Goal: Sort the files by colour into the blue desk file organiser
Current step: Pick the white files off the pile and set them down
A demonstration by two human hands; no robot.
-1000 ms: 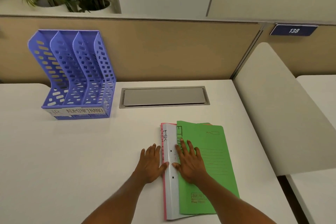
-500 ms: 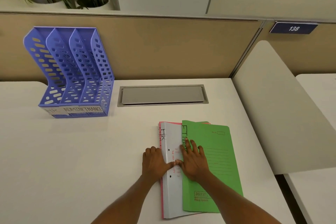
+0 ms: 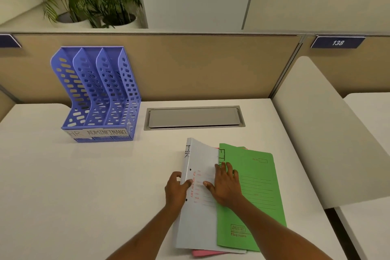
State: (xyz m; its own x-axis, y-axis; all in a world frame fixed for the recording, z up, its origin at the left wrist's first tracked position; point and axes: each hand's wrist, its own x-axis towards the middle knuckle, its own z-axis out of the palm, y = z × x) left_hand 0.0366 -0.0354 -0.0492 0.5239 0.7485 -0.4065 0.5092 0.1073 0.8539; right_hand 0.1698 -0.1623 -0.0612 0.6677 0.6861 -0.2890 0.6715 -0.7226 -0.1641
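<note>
pink file (image 3: 203, 252) mostly covered, green file's (image 3: 253, 196) spine lettering partly hidden

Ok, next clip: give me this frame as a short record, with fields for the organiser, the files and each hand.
organiser: blue organiser upright at the desk's far left, compartments empty, front labels HR, ADMIN, FINANCE
files: green file on top, white file marked HR under it, pink file at the bottom
left hand: left hand gripping the white file's raised left edge
right hand: right hand flat across the white and green files
</note>
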